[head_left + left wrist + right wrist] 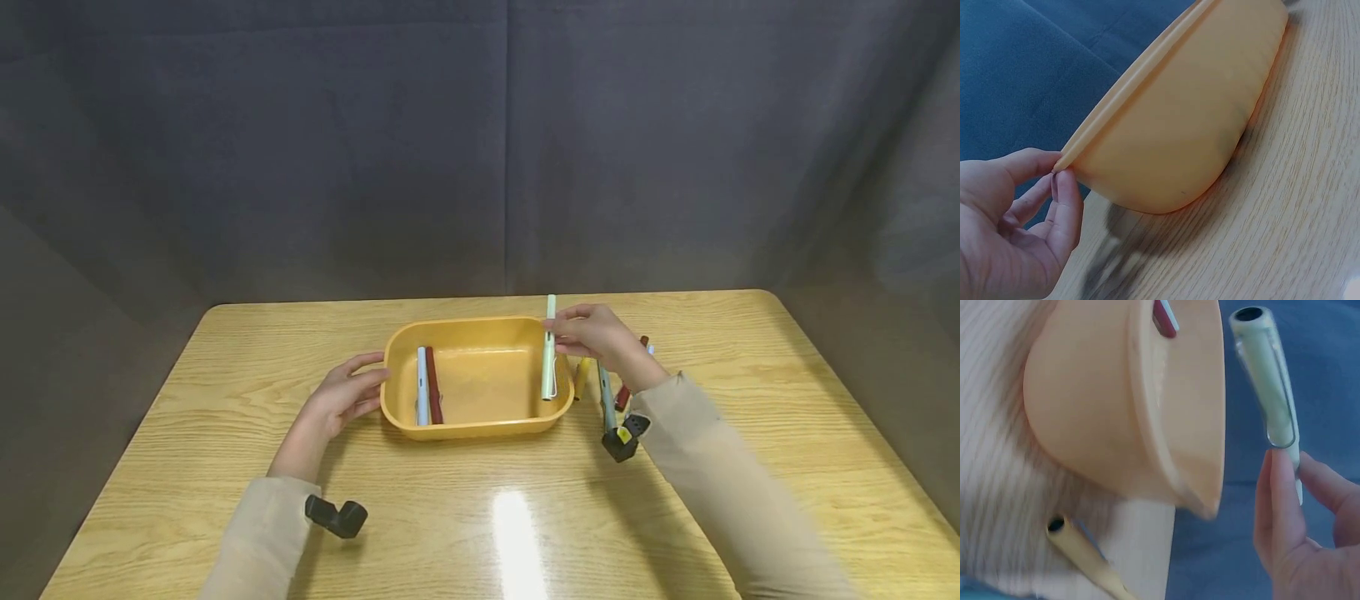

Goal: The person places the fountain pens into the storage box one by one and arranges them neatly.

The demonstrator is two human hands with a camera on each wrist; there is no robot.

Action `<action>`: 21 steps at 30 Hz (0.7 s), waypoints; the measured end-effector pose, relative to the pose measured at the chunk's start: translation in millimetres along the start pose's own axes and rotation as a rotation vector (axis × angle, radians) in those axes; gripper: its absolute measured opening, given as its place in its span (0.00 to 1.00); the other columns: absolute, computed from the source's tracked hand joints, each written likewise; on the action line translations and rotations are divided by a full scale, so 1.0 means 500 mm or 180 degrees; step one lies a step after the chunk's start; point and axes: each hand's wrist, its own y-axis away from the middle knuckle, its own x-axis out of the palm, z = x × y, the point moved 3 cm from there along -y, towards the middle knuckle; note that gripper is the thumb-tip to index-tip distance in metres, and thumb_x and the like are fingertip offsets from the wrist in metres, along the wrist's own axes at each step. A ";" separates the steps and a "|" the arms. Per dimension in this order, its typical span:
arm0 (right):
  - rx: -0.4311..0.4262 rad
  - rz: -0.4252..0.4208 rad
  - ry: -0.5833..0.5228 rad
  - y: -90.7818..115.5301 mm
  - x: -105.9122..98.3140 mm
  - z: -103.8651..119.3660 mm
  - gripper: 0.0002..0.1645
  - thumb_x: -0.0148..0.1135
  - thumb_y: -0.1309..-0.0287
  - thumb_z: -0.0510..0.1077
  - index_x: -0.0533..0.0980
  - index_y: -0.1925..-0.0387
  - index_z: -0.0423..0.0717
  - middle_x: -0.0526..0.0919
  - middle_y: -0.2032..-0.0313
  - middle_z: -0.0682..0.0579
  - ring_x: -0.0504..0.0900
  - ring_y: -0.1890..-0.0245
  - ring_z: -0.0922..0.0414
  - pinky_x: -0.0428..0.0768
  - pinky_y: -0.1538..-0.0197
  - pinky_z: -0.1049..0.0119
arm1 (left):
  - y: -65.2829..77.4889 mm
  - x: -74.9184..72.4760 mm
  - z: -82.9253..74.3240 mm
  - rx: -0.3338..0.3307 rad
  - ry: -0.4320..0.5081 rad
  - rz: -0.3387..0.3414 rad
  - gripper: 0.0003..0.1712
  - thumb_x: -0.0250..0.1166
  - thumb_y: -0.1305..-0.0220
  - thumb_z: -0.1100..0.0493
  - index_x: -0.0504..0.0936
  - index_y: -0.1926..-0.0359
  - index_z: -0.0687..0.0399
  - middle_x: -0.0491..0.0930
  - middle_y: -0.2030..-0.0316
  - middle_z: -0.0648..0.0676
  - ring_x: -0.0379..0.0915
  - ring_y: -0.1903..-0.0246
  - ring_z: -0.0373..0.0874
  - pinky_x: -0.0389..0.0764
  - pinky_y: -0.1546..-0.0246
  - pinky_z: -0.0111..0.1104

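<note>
A yellow plastic tub (487,392) stands on the wooden table. My left hand (345,396) pinches its left rim between thumb and fingers, as the left wrist view of the tub (1179,119) confirms. Over the tub's right end, my right hand (596,333) holds a pale green capped pen (549,371) by its barrel. In the right wrist view that pen (1269,387) has its clipped cap pointing away from the fingers. Inside the tub at the left, a light blue pen (422,387) and a dark red pen (432,385) lie side by side.
Right of the tub, partly under my right forearm, lie a yellow pen (582,377), a grey-blue pen (606,393), a dark red pen (622,398) and a light blue one, mostly hidden. A dark curtain (375,167) hangs behind the table.
</note>
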 end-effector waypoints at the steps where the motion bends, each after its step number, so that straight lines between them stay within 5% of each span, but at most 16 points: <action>1: 0.0010 -0.0007 -0.0012 -0.005 0.007 -0.001 0.28 0.56 0.34 0.40 0.62 0.38 0.28 0.77 0.69 0.57 0.80 0.74 0.69 0.82 0.64 0.81 | -0.001 0.000 0.000 0.0009 0.0001 0.0004 0.35 0.58 0.32 0.57 0.57 0.29 0.56 0.78 0.63 0.44 0.78 0.66 0.31 0.82 0.63 0.21; 17: 0.0031 -0.0134 -0.0098 -0.060 0.129 -0.013 0.24 0.58 0.38 0.34 0.67 0.43 0.28 0.78 0.67 0.50 0.79 0.75 0.65 0.83 0.67 0.77 | -0.006 -0.004 0.002 -0.0003 0.0007 -0.0060 0.35 0.58 0.33 0.58 0.57 0.29 0.56 0.77 0.64 0.44 0.77 0.67 0.31 0.82 0.63 0.21; 21: 0.0006 -0.0064 -0.0091 -0.068 0.147 -0.018 0.23 0.58 0.38 0.34 0.67 0.43 0.28 0.78 0.67 0.50 0.79 0.73 0.64 0.85 0.60 0.72 | -0.005 -0.006 0.003 -0.0013 0.0014 -0.0073 0.35 0.58 0.33 0.58 0.57 0.29 0.56 0.77 0.64 0.44 0.77 0.67 0.31 0.82 0.63 0.21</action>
